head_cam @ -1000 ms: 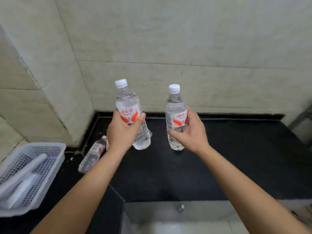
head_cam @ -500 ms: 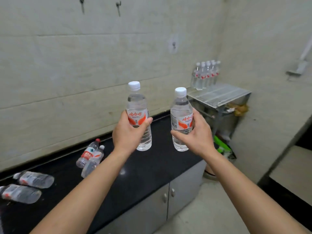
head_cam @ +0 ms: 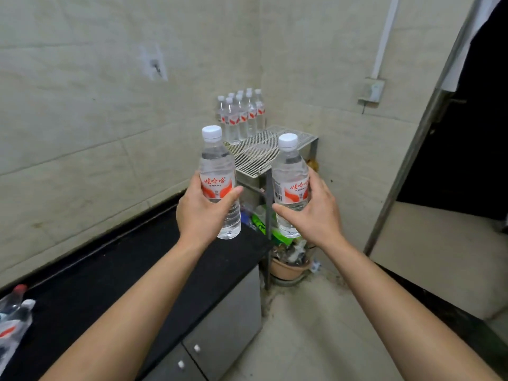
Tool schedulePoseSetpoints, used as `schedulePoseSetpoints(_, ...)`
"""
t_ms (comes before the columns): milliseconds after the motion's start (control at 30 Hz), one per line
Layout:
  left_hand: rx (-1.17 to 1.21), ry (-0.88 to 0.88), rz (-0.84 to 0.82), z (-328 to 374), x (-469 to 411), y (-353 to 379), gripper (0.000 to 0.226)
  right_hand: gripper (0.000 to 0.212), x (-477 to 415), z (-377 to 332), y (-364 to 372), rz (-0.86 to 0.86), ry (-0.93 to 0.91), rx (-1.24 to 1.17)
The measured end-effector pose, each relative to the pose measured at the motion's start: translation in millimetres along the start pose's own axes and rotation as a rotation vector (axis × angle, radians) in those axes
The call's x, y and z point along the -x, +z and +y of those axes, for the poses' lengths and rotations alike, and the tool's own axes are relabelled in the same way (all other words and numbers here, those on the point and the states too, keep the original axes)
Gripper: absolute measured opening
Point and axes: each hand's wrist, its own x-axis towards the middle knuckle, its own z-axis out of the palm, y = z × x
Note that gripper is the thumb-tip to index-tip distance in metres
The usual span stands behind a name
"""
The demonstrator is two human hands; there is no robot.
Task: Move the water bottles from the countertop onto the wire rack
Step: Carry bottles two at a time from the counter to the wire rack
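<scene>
Bottles lie at the counter's [head_cam: 115, 270] far left edge [head_cam: 12, 314]. Left hand [head_cam: 200, 213] grips one upright bottle [head_cam: 218, 171]; right hand [head_cam: 316, 213] grips another [head_cam: 290, 177]. Both are held in the air. The wire rack [head_cam: 264, 155], with its bottle cluster [head_cam: 242, 116], now sits closer and more central than half a second ago.

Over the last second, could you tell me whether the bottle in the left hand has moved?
Yes. The bottle in the left hand has travelled right along the countertop toward the wire rack.
</scene>
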Motion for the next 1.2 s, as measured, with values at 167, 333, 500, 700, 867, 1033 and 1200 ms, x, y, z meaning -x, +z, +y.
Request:
schedulePoseSetpoints(167,0.041,0.031,-0.03,-12.0,-66.1,81.5,0.057,0.093,-66.3,58.7,11.9,0.019,0.044,0.001)
schedulePoseSetpoints(333,0.179,0.015,-0.05,-27.1,-167.2,168.1,0.056,0.095,-171.7,115.8,33.0,0.065,0.087,0.034)
schedulePoseSetpoints(500,0.14,0.021,-0.041,-24.0,-263.6,217.4,0.057,0.098,-276.8,149.2,45.0,0.1,0.128,0.035)
schedulePoseSetpoints(700,0.051,0.037,-0.002,-38.7,-345.5,255.3,0.078,0.072,-369.7,182.1,79.3,0.061,0.173,0.015)
schedulePoseSetpoints(867,0.031,-0.029,0.044,-65.4,-388.5,290.5,0.08,0.076,-435.9,216.8,129.6,-0.083,0.156,-0.036)
schedulePoseSetpoints(1033,-0.003,-0.135,0.166,-93.9,-429.8,333.5,0.062,0.074,-504.0,262.5,175.4,-0.264,0.083,-0.123)
schedulePoseSetpoints(1200,-0.057,-0.293,0.336,-109.0,-465.4,380.7,0.066,0.08,-572.1,309.1,209.1,-0.458,0.032,-0.196)
